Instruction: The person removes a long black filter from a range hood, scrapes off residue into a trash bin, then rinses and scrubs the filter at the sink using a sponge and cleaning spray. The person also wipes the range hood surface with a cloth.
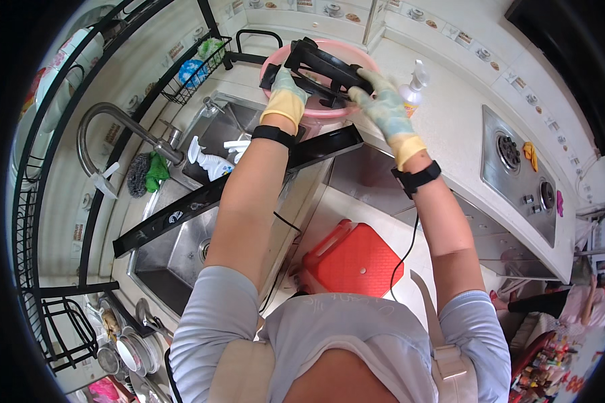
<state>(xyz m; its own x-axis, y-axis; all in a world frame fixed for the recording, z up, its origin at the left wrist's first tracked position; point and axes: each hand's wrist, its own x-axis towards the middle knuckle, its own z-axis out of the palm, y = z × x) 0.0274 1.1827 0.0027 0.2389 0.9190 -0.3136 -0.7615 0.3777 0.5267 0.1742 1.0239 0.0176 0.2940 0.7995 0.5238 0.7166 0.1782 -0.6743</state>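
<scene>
In a rubber-coated glove with a yellow cuff, my left hand grips the left end of a black frame-like part. My right hand, gloved the same way and slightly blurred, has its thumb and fingers around the right end of that part. Both hands hold it over a pink plastic basin. What the basin contains is mostly hidden by the part. A long black channel-shaped strip lies across the steel sink below my left forearm, which covers its middle.
White spray bottles sit at the sink, and another spray bottle stands right of the basin. A curved faucet and black rack border the left. Rightward is a gas hob. A red stool is on the floor; a person is far right.
</scene>
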